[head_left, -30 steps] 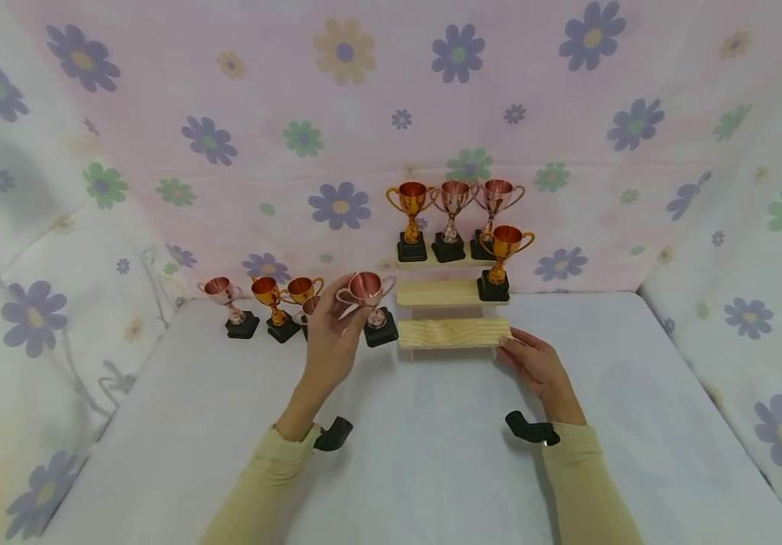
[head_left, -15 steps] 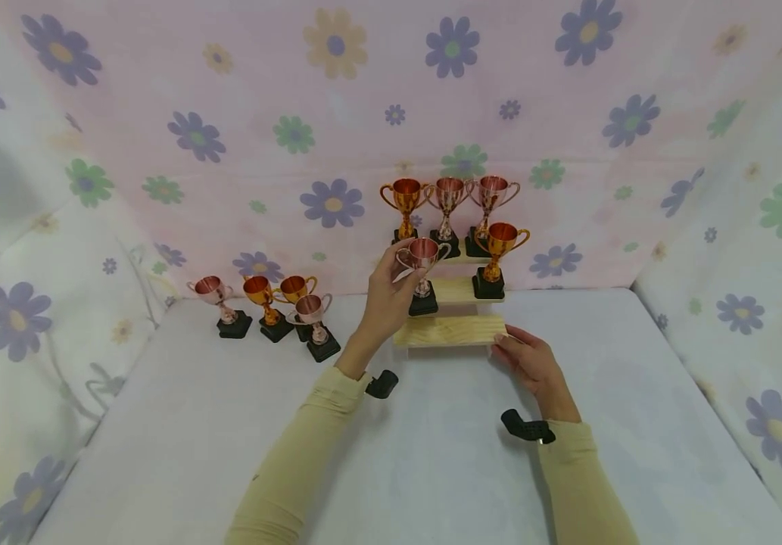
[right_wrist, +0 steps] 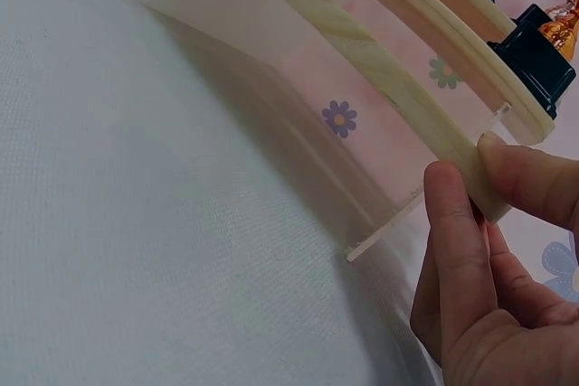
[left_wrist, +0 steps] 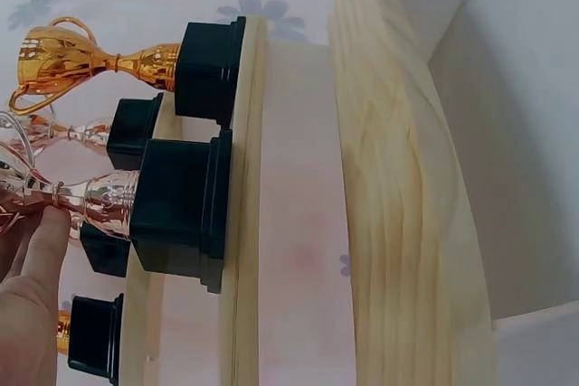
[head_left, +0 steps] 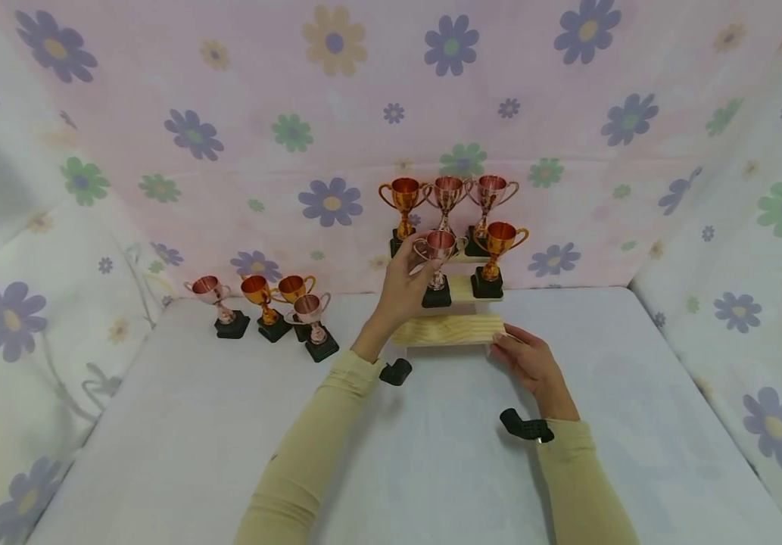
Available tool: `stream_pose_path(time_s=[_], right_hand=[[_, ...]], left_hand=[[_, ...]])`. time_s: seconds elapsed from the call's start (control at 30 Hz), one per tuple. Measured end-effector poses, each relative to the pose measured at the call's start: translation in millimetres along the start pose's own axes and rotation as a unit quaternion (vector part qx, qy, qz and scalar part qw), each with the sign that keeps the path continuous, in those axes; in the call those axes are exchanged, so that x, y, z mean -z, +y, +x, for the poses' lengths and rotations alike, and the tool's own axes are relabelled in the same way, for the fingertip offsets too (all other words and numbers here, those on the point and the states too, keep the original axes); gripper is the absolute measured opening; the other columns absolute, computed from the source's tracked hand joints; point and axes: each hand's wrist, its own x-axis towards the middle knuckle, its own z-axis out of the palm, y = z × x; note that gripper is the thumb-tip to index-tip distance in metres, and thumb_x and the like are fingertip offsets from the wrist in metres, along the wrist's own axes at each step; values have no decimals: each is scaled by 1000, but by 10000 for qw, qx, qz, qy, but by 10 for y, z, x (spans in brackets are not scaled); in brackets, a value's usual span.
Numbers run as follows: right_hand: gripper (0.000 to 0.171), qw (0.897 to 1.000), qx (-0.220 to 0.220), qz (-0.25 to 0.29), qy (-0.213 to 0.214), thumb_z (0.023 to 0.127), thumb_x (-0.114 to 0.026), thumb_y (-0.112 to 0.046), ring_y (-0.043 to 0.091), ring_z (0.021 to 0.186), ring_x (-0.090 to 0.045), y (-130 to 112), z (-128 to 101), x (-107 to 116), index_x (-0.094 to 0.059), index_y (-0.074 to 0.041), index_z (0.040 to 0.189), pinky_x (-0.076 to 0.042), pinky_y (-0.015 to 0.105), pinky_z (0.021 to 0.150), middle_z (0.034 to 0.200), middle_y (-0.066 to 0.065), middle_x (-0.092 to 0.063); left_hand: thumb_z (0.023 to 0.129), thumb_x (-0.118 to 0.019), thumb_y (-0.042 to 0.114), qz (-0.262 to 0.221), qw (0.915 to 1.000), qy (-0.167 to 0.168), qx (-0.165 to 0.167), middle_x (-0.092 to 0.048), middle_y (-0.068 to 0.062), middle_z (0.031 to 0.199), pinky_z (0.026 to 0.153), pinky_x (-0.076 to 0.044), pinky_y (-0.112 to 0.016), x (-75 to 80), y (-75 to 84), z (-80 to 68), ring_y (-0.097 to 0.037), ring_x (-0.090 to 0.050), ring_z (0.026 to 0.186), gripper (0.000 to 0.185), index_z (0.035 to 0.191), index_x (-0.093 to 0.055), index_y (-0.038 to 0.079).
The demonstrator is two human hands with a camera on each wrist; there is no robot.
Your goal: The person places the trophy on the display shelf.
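Note:
My left hand (head_left: 406, 286) holds a rose-gold trophy cup (head_left: 440, 246) by its stem. The black base (left_wrist: 181, 214) of that trophy is at the middle board (left_wrist: 242, 296) of a stepped wooden rack, upright and seemingly touching it. To its right, a gold trophy (head_left: 501, 241) stands on the same board. With thumb and fingers, my right hand (head_left: 534, 367) pinches the right end of the lowest board (head_left: 448, 331); the right wrist view shows the thumb (right_wrist: 525, 178) on top. A gold trophy (head_left: 405, 197) and two rose-gold ones (head_left: 492, 193) stand on the top board, partly hidden.
Several gold and rose-gold trophies (head_left: 309, 306) stand on the white table (head_left: 179, 424) left of the rack. A clear side panel (right_wrist: 389, 232) supports the boards. Flowered cloth (head_left: 254, 68) hangs behind and at both sides.
My left hand has carried the rose-gold trophy rightward from the table group to the middle board, beside the gold one. My right hand has stayed on the lowest board. The head view shifted slightly.

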Motion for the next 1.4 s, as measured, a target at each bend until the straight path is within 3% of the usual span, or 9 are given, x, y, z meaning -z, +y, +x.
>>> stream_pose_path(time_s=[0.53, 0.77, 0.87, 1.03, 1.13, 1.27, 1.4], right_hand=[[63, 10000, -33, -26, -27, 102, -60, -6, 5, 94, -66, 31, -4, -22, -30, 1, 157, -58, 21, 90, 134, 11, -52], [64, 10000, 41, -51, -26, 101, -61, -6, 6, 94, -66, 20, -18, -3, -31, 3, 157, -59, 21, 89, 124, 7, -56], [63, 10000, 63, -61, -38, 101, -60, -5, 5, 93, -66, 22, -19, -9, -30, 3, 157, -58, 20, 88, 117, 3, -59], [63, 10000, 61, -49, -62, 102, -59, -4, 4, 92, -66, 32, 2, -3, -30, 4, 157, -58, 19, 89, 118, 3, -59], [64, 10000, 13, -85, -18, 102, -60, -7, 4, 94, -66, 21, 14, 18, -30, 2, 158, -58, 19, 90, 126, 6, -57], [65, 9999, -5, -156, 33, 102, -61, -9, 4, 94, -65, 19, 8, 17, -29, 0, 158, -58, 19, 90, 129, 7, -55], [67, 9998, 66, -203, -26, 102, -61, -9, 3, 93, -65, 30, -6, 9, -27, 2, 158, -58, 18, 89, 120, 2, -58]], left_hand=[[105, -57, 11, 123, 9993, -339, -38, -57, -19, 132, 97, -57, -40, -80, -41, 155, -29, -62, 121, 47, 149, -41, 5], [105, -56, 11, 104, 9994, -329, 3, -55, -20, 133, 97, -56, -41, -132, -42, 178, -31, -59, 126, 50, 151, -37, 3], [105, -57, 9, -74, 9997, -224, 100, -54, -20, 138, 105, -52, -43, -127, -55, 156, -31, -56, 130, 55, 154, -33, 4], [101, -63, 7, -386, 9987, 207, 268, -47, -18, 150, 117, -42, -40, -76, -77, 28, -30, -48, 138, 65, 157, -30, 6], [101, -62, 6, -302, 9986, 346, 245, -48, -19, 149, 116, -44, -41, -31, -69, -107, -33, -50, 136, 62, 155, -33, 2], [101, -59, 2, -127, 9993, 204, 279, -54, -25, 142, 111, -48, -45, 101, -72, -341, -38, -55, 130, 54, 151, -39, -2], [100, -60, 2, 196, 9988, -86, 434, -61, -25, 134, 106, -53, -43, 279, -98, -579, -37, -61, 123, 47, 146, -49, 0]])
